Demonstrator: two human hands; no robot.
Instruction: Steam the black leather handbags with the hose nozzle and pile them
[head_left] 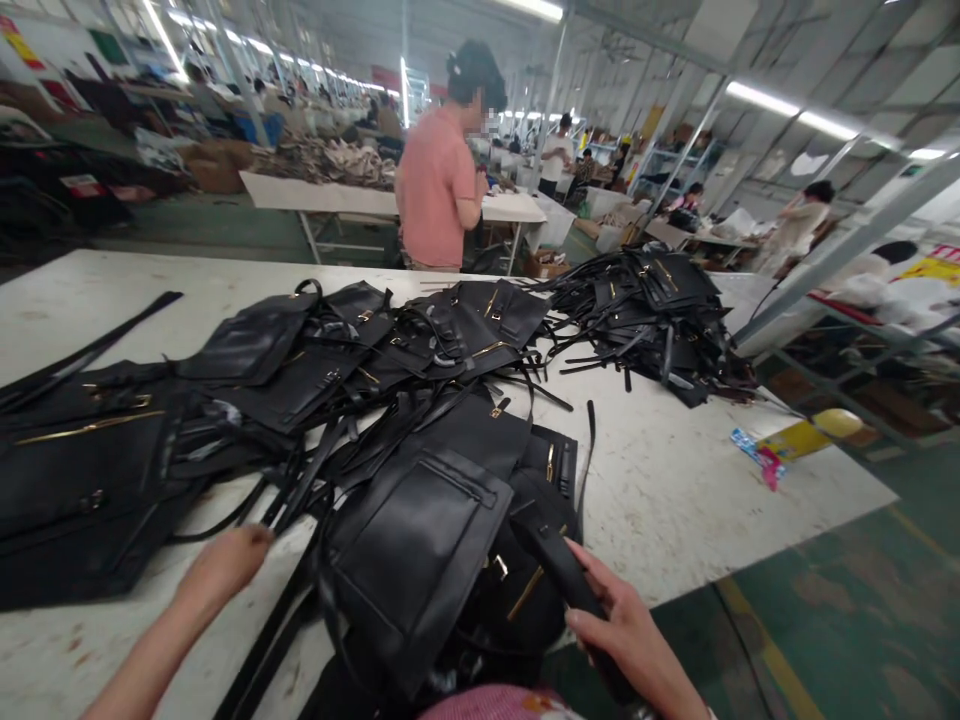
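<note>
Right hand (611,615): grasping black object (559,560), right of bag (416,550)
Left hand (236,560): hold unclear
Bag: likely being handled; next needs steadying

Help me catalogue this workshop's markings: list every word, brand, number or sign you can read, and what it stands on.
Nothing here reads clearly enough to quote.
Red-yellow sign, upper left: too blurred.
Red-white label on dark material, left: too small.
Yellow-red sign, right edge: too blurred.
Blue-pink item on the table: markings too blurred.
Black bags: no lettering I can make out.
</note>
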